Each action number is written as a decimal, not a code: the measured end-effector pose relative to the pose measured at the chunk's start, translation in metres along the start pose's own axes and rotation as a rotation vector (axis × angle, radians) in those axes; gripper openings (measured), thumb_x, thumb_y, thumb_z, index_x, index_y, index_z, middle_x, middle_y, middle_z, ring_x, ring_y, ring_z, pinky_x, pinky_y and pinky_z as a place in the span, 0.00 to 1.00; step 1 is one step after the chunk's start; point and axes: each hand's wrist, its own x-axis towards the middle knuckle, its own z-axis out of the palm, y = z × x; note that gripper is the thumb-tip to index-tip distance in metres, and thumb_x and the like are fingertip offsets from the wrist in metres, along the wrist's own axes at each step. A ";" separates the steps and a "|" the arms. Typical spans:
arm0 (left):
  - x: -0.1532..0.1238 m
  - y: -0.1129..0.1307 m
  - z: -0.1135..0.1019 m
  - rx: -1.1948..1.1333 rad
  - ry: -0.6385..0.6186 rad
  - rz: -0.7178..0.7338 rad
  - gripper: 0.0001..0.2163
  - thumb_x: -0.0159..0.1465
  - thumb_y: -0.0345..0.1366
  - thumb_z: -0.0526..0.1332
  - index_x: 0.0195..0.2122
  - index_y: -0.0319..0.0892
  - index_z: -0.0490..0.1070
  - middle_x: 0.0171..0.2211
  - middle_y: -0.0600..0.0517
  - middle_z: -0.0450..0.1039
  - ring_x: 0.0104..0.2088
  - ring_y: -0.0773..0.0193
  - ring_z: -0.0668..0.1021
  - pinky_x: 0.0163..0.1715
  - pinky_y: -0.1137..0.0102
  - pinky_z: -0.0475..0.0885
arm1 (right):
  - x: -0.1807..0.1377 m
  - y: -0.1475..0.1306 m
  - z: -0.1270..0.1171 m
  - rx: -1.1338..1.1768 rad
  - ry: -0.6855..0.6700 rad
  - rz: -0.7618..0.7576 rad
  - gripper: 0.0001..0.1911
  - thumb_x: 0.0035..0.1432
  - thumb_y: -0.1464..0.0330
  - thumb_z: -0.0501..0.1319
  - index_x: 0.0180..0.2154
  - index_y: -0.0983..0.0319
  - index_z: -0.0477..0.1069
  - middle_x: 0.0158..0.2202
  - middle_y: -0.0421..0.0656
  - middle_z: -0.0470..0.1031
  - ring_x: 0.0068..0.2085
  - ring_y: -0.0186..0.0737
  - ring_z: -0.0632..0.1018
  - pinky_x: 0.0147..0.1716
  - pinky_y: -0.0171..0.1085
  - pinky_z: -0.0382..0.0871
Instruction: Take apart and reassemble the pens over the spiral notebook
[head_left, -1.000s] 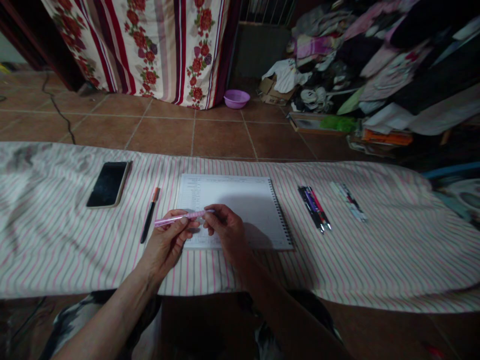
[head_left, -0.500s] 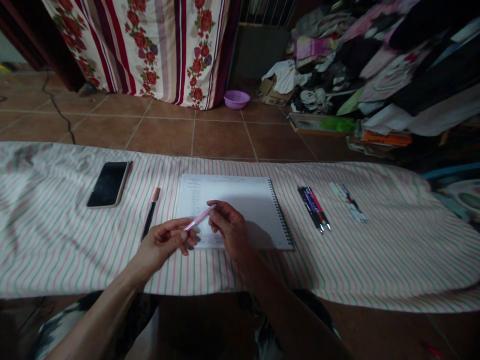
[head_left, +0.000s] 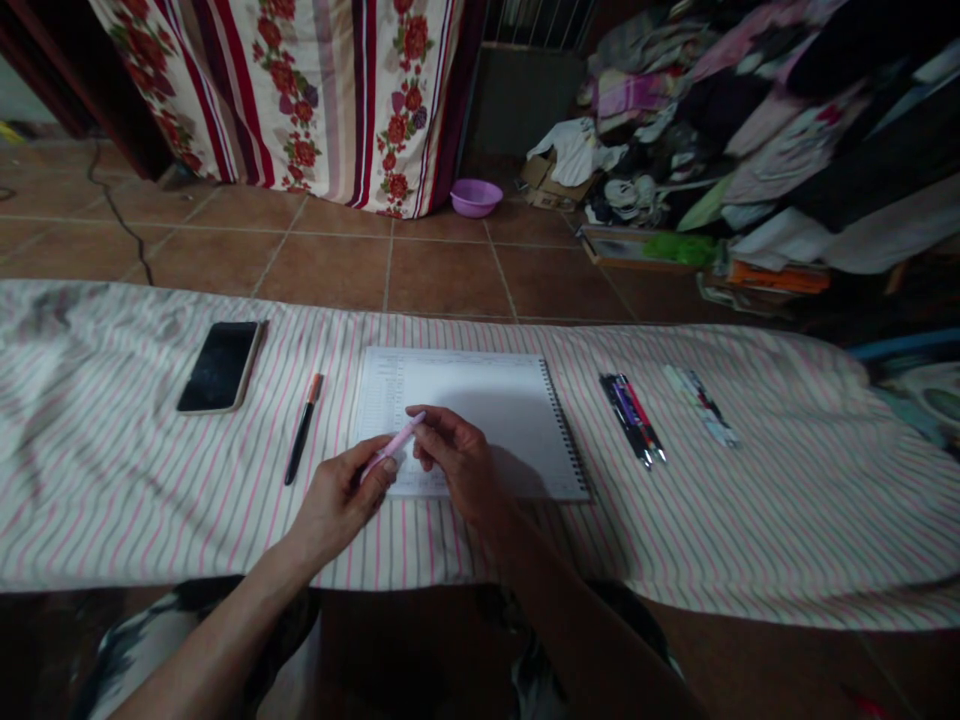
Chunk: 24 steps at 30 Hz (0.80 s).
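Observation:
A pink pen [head_left: 402,437] slants upward to the right between my two hands, above the near left part of a spiral notebook [head_left: 480,385]. My left hand [head_left: 346,502] is closed round the pen's lower end, with the thumb pressed along it. At the upper tip, my right hand [head_left: 459,455] pinches the pen between thumb and forefinger, its other fingers curled under. The notebook lies open at a white page with printed lines at the left margin, its spiral to the right. Left of it rests a black pen with an orange end [head_left: 304,430].
A phone [head_left: 220,367] lies dark-screened at the left of the striped cloth [head_left: 787,500]. Several pens [head_left: 632,420] lie in a bunch right of the notebook, with a few pale ones [head_left: 701,405] beyond. On the tiled floor stand a purple basin [head_left: 476,198] and piled clothes [head_left: 697,110].
My left hand has turned over and wrapped further round the pink pen, covering more of its lower end. My right hand keeps its pinch at the tip, shifted barely leftward.

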 end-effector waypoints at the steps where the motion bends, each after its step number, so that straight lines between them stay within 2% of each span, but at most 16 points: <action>1: 0.000 0.000 -0.001 0.040 0.010 0.016 0.15 0.58 0.41 0.59 0.44 0.42 0.72 0.19 0.55 0.69 0.18 0.68 0.68 0.17 0.75 0.63 | 0.000 0.000 0.000 0.010 0.007 0.000 0.12 0.49 0.64 0.62 0.37 0.60 0.73 0.20 0.35 0.67 0.20 0.27 0.65 0.20 0.29 0.59; 4: 0.001 0.002 -0.004 0.195 0.040 0.100 0.14 0.57 0.39 0.59 0.44 0.43 0.73 0.21 0.53 0.72 0.19 0.67 0.71 0.19 0.75 0.65 | 0.001 0.000 0.001 0.040 0.050 0.015 0.10 0.48 0.63 0.63 0.32 0.62 0.72 0.19 0.35 0.69 0.20 0.27 0.66 0.19 0.29 0.59; 8: 0.002 0.004 -0.005 0.298 0.084 0.186 0.14 0.57 0.38 0.60 0.45 0.45 0.73 0.30 0.50 0.77 0.25 0.64 0.75 0.26 0.73 0.68 | 0.003 0.000 0.002 0.029 0.119 0.046 0.09 0.45 0.64 0.65 0.27 0.63 0.71 0.18 0.36 0.69 0.19 0.27 0.66 0.19 0.29 0.59; 13: 0.004 0.004 -0.004 0.336 0.089 0.175 0.14 0.57 0.39 0.59 0.44 0.43 0.72 0.28 0.50 0.76 0.24 0.63 0.75 0.25 0.72 0.68 | 0.005 0.002 0.001 0.055 0.151 0.027 0.09 0.45 0.65 0.65 0.29 0.63 0.73 0.20 0.36 0.69 0.20 0.26 0.66 0.19 0.28 0.60; 19: 0.008 0.005 -0.001 0.577 0.092 0.353 0.12 0.62 0.38 0.54 0.45 0.41 0.69 0.36 0.48 0.76 0.34 0.61 0.77 0.34 0.69 0.71 | 0.004 0.001 0.002 0.069 0.139 0.044 0.09 0.46 0.65 0.65 0.31 0.62 0.75 0.22 0.37 0.72 0.23 0.27 0.70 0.20 0.28 0.62; 24: 0.007 0.007 0.002 0.716 0.082 0.403 0.12 0.64 0.38 0.50 0.45 0.40 0.67 0.34 0.49 0.75 0.34 0.62 0.77 0.33 0.68 0.72 | 0.004 -0.001 0.002 0.089 0.149 0.059 0.08 0.43 0.66 0.66 0.29 0.62 0.75 0.22 0.37 0.72 0.23 0.28 0.69 0.19 0.28 0.61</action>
